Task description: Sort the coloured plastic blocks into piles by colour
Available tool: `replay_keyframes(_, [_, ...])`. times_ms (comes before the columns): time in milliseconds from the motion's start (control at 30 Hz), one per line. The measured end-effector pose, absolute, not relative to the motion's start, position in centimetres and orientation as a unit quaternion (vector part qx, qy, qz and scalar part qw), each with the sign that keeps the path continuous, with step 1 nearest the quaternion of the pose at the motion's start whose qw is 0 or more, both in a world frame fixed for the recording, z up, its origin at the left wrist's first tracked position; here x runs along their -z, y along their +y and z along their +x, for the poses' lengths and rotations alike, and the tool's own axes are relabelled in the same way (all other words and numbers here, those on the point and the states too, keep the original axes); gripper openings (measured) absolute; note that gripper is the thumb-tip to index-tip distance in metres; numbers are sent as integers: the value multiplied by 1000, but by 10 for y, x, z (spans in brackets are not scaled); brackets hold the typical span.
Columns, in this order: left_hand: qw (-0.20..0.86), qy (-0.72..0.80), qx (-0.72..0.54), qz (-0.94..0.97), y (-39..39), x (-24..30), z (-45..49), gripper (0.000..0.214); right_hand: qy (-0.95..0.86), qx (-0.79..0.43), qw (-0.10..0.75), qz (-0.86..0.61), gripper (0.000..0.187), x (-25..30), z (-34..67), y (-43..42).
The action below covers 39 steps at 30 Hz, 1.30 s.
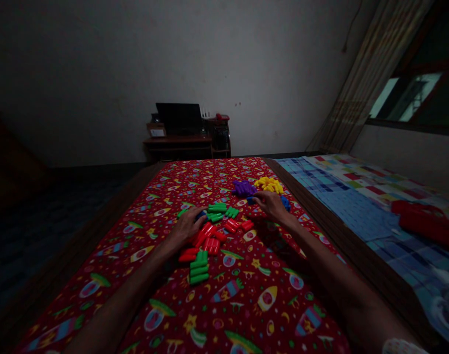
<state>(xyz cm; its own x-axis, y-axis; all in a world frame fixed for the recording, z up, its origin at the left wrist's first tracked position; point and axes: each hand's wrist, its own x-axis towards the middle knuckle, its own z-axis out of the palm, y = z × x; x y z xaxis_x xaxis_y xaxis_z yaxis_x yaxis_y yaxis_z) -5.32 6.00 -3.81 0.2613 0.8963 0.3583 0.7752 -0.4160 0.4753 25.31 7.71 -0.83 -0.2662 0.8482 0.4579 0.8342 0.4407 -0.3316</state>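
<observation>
Left hand [187,227] and right hand [270,205], at its two o'clock, rest half-closed on blue pieces [201,215] (grip unclear); a careless drag could scatter the red blocks [205,236].

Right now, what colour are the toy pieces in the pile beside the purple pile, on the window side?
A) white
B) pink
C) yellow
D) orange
C: the yellow plastic pieces lie in a heap right beside the purple pieces, just past the right hand.
</observation>
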Motion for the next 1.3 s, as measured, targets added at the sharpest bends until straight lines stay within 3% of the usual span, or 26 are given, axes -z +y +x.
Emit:
replay_keyframes(200, [91, 520, -297, 795, 62, 35, -52, 35, -741, 34, 137, -656, 22, -3, 314, 87])
replay_keyframes(333, [151, 517, -335, 773, 60, 33, -47, 37, -739, 53, 227, -633, 24, -3, 306, 79])
replay_keyframes(433, [257, 494, -377, 740, 52, 29, -34, 45, -790, -26, 326, -518, 25, -2, 271, 59])
replay_keyframes(600, [368, 453, -414, 699, 27, 17, -7, 46, -858, -220, 320, -335, 26, 9, 207, 24])
replay_keyframes(833, [265, 462, -416, 737, 17, 5, -6, 34, -817, -138, 339, -445, 21, 10, 247, 43])
replay_keyframes(1000, [174, 477, -401, 762, 32, -2, -27, 36, -759, 33, 221, -612, 20, -2, 326, 73])
replay_keyframes(1133, [136, 511, -318, 787, 52, -10, -58, 37, -740, 50, 145, -655, 22, -4, 354, 86])
replay_keyframes(1300, [166, 569, -106, 798, 70, 1, -108, 28, -754, 64, 287, -588, 24, 0, 330, 81])
